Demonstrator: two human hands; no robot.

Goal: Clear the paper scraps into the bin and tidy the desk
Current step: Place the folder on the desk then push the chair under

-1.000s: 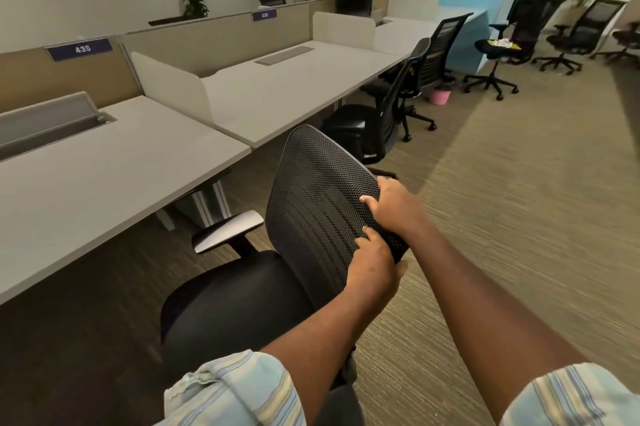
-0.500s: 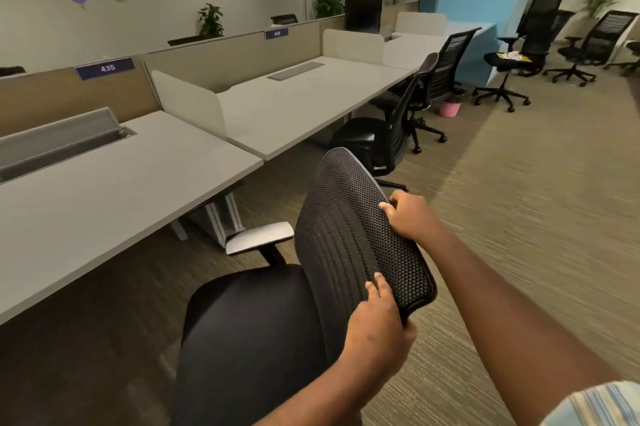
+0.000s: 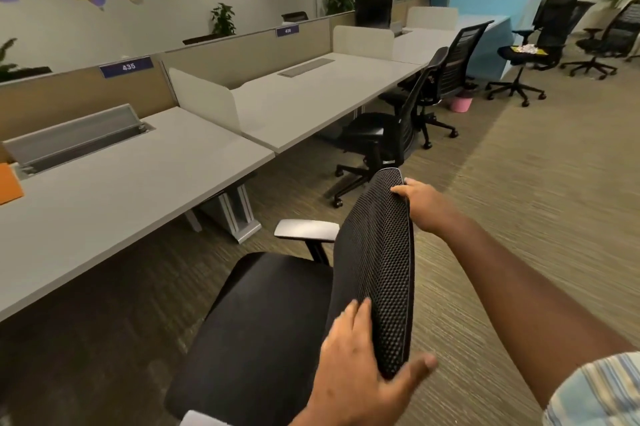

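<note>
A black mesh office chair (image 3: 377, 262) stands in front of me, its seat toward the grey desk (image 3: 114, 190) numbered 435. My right hand (image 3: 420, 205) grips the far top edge of the chair's backrest. My left hand (image 3: 360, 377) clasps the near corner of the backrest, fingers in front and thumb behind. Far off at the right, crumpled paper scraps (image 3: 526, 49) lie on the seat of another black chair. A small pink bin (image 3: 461, 103) sits on the carpet by the far desks.
An orange object (image 3: 8, 184) lies at the desk's left edge beside an open cable tray (image 3: 76, 141). Two more black chairs (image 3: 391, 134) are parked at the neighbouring desk. Open carpet (image 3: 554, 183) stretches to the right.
The chair has swung so its backrest is now edge-on to me. My hands have spread apart along its top edge, the left one sliding to the near corner. My view has shifted left.
</note>
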